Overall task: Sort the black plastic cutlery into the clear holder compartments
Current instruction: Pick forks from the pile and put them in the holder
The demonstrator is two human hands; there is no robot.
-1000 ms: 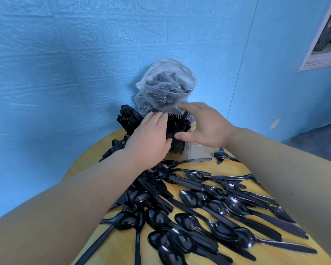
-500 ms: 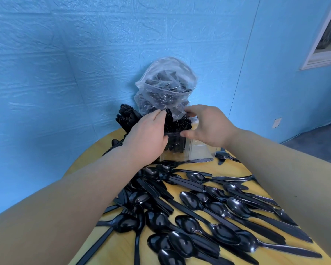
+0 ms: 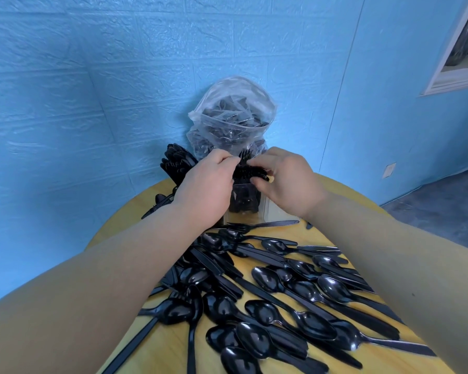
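Could tip the clear holder (image 3: 265, 209) at twelve o'clock on the table (image 3: 319, 195) with too hard a push; could spill the forks (image 3: 250, 171) standing in its middle slot. Left hand (image 3: 203, 190) curled, pinching fork tops; right hand (image 3: 284, 182) curled on them too; many loose spoons (image 3: 270, 276) at six o'clock, not sorted yet.
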